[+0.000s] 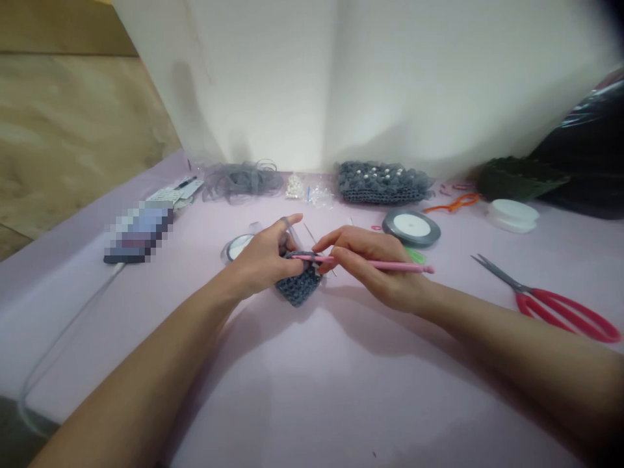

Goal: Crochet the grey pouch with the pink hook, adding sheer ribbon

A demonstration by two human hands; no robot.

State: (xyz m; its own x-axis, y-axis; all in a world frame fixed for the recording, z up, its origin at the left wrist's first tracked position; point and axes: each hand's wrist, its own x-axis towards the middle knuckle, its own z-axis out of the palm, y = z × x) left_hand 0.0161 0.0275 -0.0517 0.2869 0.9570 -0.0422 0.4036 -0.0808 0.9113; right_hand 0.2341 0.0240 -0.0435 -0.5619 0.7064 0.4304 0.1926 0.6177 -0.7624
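Observation:
My left hand [263, 260] pinches a small dark grey crochet piece [296, 290], with grey ribbon passing round the raised index finger. A pink crochet hook [390, 265] lies across my right hand [373, 266], which grips it with thumb and fingers. The hook's tip meets the top edge of the crochet piece, close to my left thumb. Thin needle-like rods show behind the work, partly covered by my right fingers. Just behind my left wrist a ribbon spool [238, 247] sits half hidden.
Red-handled scissors [556, 302] lie at right. Behind are a grey ribbon spool [412, 227], a white spool [513, 214], a beaded crochet piece [383, 183], loose ribbon [244, 181] and a bag of beads [295, 187]. A phone [139, 234] with a cable lies at left.

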